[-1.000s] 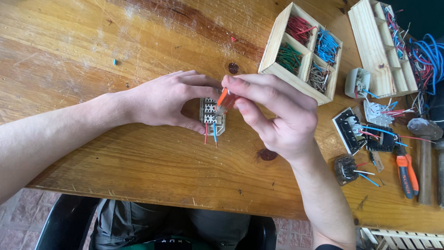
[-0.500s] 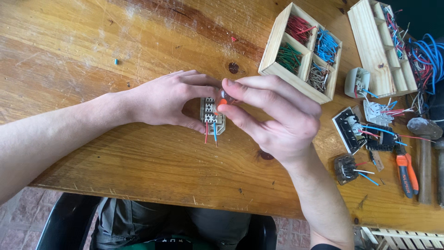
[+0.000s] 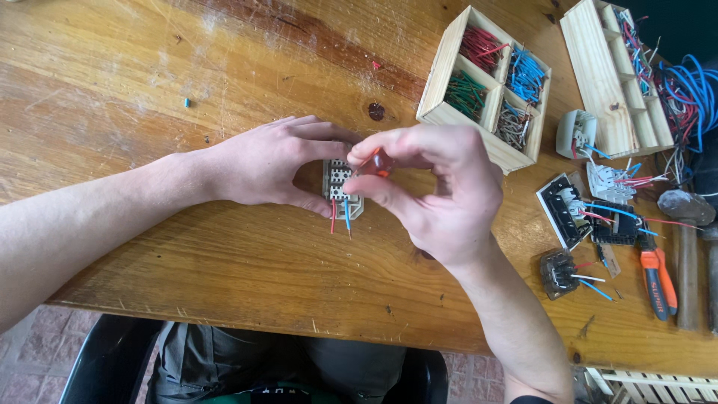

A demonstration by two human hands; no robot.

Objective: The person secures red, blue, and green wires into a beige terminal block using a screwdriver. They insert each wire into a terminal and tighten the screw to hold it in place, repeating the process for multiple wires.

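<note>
Pinning the small socket module (image 3: pixel 342 187) flat on the desk (image 3: pixel 149 82) with my left hand (image 3: pixel 273 161), I close thumb and fingers around its left side and top, so it sits between my 2 hands near the desk's middle. My right hand (image 3: pixel 441 191) is curled shut on the orange handle of a small screwdriver (image 3: pixel 376 162), pinched between thumb and fingertips right over the module's terminals; the blade itself is hidden behind my fingers.

The module looks light and rigid, hard plastic, so I judge it would skid or tip under the tool unless gripped by its side walls, well away from the screw rows. 2 thin wires, 1 red (image 3: pixel 333 216) and 1 blue (image 3: pixel 347 220), stick out of its near edge toward me; they seem springy and easily pulled out, so they are no place to hold. The screwdriver handle is smooth and slim, best rolled between the fingertips.

Compared with 0.5 seconds ago, my right hand has turned slightly around the handle, showing more of its orange end, while my left hand and the module have not shifted.

To the right stand a wooden box of wire pieces (image 3: pixel 486 75), other wired modules (image 3: pixel 591 217) and orange-handled pliers (image 3: pixel 658 280).
</note>
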